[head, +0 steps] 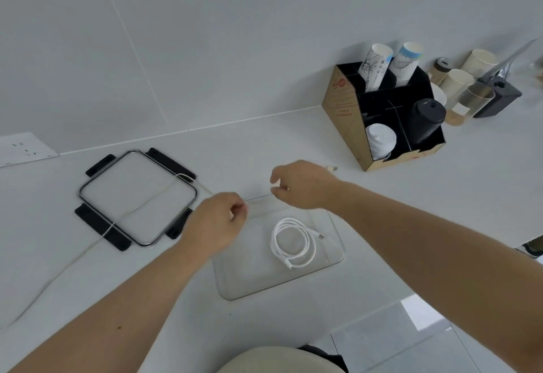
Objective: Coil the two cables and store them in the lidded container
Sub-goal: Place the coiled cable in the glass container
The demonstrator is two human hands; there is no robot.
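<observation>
The white cable [293,244] lies coiled in the clear container [249,280]. The left hand [217,221] and right hand [299,184] each pinch the thin, uncoiled beige cable [129,211], taut between them.

Nothing in front of me can be read as words or numbers. The brown cardboard cup organizer [342,99], far right on the bench, carries red print on its left side: a round red logo near the top and several lines of small red lettering below it, all too small and blurred to make out. The two paper cups [374,64] standing in its far compartments show dark sketch-like drawings and blue bands, with no letters I can tell.
</observation>
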